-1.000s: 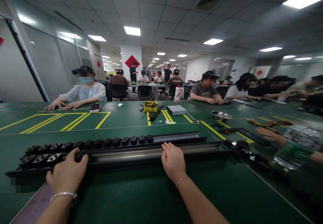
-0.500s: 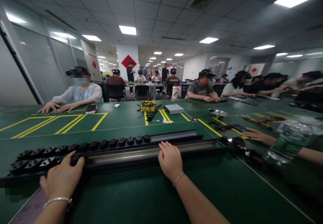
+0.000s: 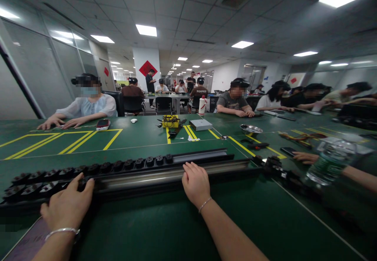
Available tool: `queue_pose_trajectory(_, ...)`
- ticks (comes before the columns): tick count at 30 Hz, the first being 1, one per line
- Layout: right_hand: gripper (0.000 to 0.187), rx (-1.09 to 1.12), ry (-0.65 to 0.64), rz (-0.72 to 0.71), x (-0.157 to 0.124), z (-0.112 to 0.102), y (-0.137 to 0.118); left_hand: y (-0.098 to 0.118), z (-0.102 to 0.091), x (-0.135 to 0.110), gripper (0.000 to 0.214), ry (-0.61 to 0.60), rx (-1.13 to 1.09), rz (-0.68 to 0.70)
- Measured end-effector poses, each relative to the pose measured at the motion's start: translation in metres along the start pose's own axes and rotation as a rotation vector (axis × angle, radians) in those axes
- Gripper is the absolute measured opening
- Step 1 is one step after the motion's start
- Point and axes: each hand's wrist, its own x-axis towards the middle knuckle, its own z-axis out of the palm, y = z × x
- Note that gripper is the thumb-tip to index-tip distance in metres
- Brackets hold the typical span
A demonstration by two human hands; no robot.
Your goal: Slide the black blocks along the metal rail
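My left hand [image 3: 68, 203] is over the left part of the nearer long black channel [image 3: 169, 186]. Its thumb and index finger are on either side of a small black part at the end of the row, while the other fingers are partly hidden. My right hand [image 3: 196, 184] rests on the same channel near its middle, fingers stretched over the near edge, holding nothing visible. Several round black parts [image 3: 49, 187] sit in the nearer channel's left end. Behind it, the farther channel [image 3: 203, 156] carries a longer row of black parts [image 3: 129, 164].
A phone-like flat item [image 3: 28, 239] lies at lower left. On the right are a water bottle [image 3: 331, 163], dark parts [image 3: 273, 163] and another person's hand [image 3: 306, 157] by a phone [image 3: 288, 151]. Beyond stand a metal bowl [image 3: 251, 129], a grey box [image 3: 200, 125] and a yellow bundle [image 3: 171, 121].
The view has shifted slightly, so everything sits a little further left and up. Both my hands keep their places on the channel. The other person's hand at right has drawn back from the phone slightly.
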Motion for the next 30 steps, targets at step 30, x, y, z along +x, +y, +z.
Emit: queue_pose_trajectory(30,0.034,0.071,-0.012,0.021,0.0000,0.0002,-0.0008,0.0037,-0.0060,-0.0014,0.071,-0.044,0.012,-0.038)
